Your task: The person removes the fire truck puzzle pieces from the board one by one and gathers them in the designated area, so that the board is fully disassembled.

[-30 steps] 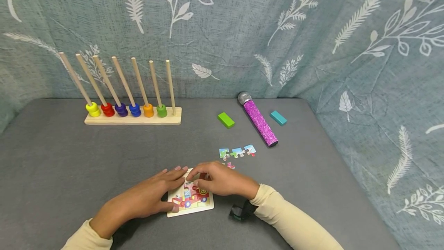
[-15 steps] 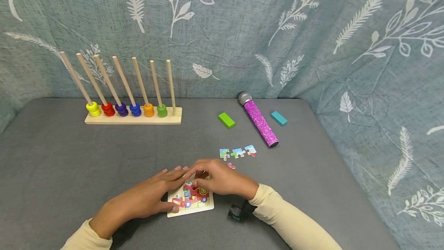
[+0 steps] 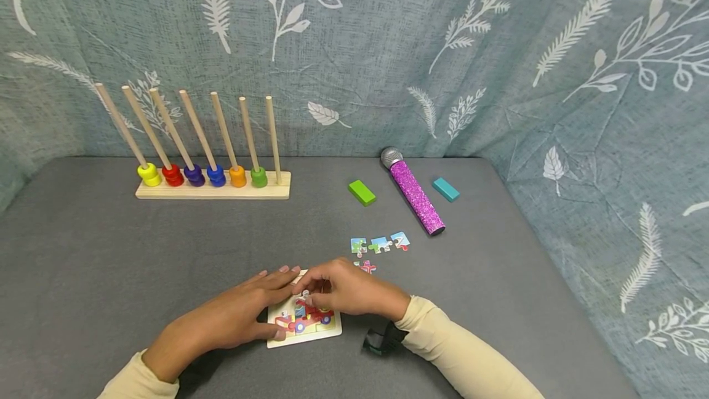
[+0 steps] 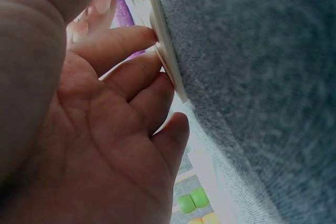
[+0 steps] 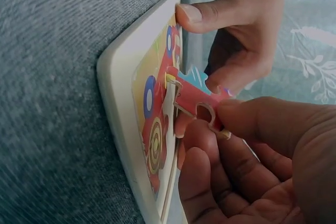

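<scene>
A small wooden jigsaw board point(image 3: 307, 340) with a red vehicle picture lies near the front of the table. My left hand point(image 3: 235, 310) rests on its left side, fingers stretched out at the top edge and thumb near the lower left corner. My right hand point(image 3: 354, 288) is over the board's upper right. In the right wrist view, thumb and fingers pinch a red puzzle piece point(image 5: 191, 98), which is tilted up from the board, its lower edge close to the fitted pieces. A bare recess shows beneath it. The fingers partly hide the piece.
Several loose puzzle pieces point(image 3: 380, 244) lie beyond my right hand. Farther back are a glittery pink microphone point(image 3: 416, 197), a green block point(image 3: 362, 192) and a teal block point(image 3: 445, 189). A wooden peg stand point(image 3: 213, 193) with coloured beads stands at the back left.
My right hand has shifted slightly over the board, and the piece in its fingers has changed its tilt. My left hand stays in place.
</scene>
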The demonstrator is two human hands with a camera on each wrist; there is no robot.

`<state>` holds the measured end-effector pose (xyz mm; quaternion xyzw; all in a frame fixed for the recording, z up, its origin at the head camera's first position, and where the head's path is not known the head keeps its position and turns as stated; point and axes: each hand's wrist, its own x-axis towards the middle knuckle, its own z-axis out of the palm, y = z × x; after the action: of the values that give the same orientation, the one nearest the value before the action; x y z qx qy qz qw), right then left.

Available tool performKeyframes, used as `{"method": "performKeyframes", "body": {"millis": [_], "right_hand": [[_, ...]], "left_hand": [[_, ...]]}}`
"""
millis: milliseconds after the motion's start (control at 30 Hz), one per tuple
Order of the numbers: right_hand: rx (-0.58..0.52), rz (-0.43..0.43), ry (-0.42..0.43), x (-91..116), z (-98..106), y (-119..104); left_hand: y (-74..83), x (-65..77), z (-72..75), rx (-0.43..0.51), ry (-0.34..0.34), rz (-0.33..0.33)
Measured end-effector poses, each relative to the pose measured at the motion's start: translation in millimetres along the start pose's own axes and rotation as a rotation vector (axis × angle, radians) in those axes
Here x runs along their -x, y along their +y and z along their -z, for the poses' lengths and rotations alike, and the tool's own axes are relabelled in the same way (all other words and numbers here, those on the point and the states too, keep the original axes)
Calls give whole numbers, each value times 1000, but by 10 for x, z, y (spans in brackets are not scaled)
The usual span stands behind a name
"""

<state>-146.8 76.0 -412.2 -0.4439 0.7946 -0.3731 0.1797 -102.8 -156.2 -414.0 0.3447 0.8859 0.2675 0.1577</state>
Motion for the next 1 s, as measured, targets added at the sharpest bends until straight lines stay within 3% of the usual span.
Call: {"method": "performKeyframes", "body": {"millis": [533,833,1000], "right_hand": [[-27,-28,2,89,26,43],[-62,-38,99,159,139,107],[-82,-57,110,228,205,140]], "left_hand": [[32,19,-30,-65,-7,-13],[54,34,-7,-105,-21,-8],[63,42,-8,-103,-43,-24]]}}
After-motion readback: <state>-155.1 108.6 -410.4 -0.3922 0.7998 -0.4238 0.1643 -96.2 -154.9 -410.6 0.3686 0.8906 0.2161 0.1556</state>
